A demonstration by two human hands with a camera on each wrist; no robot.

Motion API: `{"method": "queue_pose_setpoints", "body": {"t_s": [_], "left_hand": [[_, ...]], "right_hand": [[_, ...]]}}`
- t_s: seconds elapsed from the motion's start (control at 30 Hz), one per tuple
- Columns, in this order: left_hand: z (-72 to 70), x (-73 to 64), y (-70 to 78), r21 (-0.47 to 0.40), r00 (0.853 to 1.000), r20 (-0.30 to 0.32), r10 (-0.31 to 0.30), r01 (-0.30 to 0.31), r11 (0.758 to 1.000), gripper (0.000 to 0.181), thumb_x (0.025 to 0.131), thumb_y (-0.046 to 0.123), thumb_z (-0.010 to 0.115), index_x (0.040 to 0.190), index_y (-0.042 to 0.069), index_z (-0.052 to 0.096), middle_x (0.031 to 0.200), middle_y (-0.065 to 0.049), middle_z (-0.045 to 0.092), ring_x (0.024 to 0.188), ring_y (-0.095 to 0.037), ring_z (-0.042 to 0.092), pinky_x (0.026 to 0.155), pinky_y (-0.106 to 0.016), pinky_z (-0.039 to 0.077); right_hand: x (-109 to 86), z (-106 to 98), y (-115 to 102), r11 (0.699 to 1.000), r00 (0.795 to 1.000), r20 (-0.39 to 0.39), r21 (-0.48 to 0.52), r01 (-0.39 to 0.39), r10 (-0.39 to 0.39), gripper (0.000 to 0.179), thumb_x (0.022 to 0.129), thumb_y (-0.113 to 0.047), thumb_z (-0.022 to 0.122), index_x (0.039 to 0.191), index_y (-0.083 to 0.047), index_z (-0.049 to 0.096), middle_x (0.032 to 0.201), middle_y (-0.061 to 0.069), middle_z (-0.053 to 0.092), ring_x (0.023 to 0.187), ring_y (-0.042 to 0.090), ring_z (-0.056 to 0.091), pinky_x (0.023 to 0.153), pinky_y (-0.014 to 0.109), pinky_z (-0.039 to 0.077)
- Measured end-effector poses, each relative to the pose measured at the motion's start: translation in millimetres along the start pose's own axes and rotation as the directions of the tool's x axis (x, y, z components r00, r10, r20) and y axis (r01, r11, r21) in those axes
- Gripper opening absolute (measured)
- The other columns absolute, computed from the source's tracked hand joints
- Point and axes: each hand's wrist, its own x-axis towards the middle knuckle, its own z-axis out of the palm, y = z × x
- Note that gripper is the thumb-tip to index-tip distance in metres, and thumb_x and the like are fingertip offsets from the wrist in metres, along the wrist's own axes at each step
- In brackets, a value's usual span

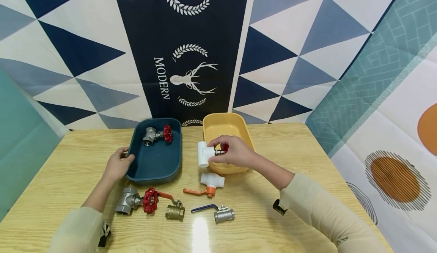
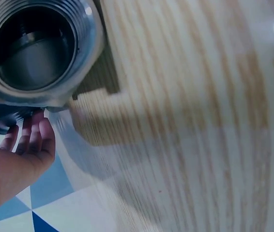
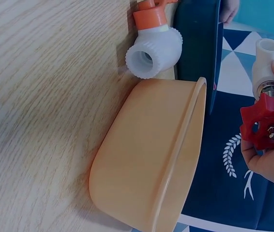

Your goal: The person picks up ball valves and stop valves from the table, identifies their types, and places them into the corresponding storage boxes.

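Pale wood table (image 1: pixel 61 177): right hand (image 1: pixel 237 152) pinches white valve (image 1: pixel 203 155) above yellow bin's (image 1: pixel 225 121) 8 o'clock rim, long axis 9-to-3, red handwheel (image 3: pixel 271 115) toward 3, left hand (image 1: pixel 118 164) holding blue bin (image 1: pixel 155 165) at 9.

Curtained indoor work nook, wood-grain table (image 1: pixel 266 222), geometric backdrop (image 1: pixel 186 55), patterned side hanging (image 1: pixel 392 177)

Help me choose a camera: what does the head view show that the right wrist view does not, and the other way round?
Head view only: the silver valve on the table, the brass valve, the blue-handled valve and both pale sleeves.

Right wrist view only: the front face of the red wheel on the white valve, and an open bore of the orange-handled valve.

Both: the right grip holding the white valve, the left grip at the blue bin, and the yellow bin.
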Motion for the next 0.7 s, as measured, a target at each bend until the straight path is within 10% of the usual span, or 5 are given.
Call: {"method": "queue_pose_setpoints", "body": {"t_s": [0.7], "left_hand": [[-0.1, 0.3, -0.3, -0.008, 1.000, -0.001, 0.005, -0.005, 1.000, 0.053, 0.098, 0.024, 0.036, 0.140, -0.007, 0.029, 0.133, -0.034, 0.038, 0.117, -0.046, 0.044, 0.093, -0.054, 0.044]], "right_hand": [[6.0, 0.0, -0.3, 1.000, 1.000, 0.011, -0.006, -0.022, 0.022, 0.037, 0.072, -0.027, 0.080, 0.106, -0.017, 0.068, 0.078, -0.001, 0.059, 0.066, 0.012, 0.046, 0.055, 0.021, 0.036]]}}
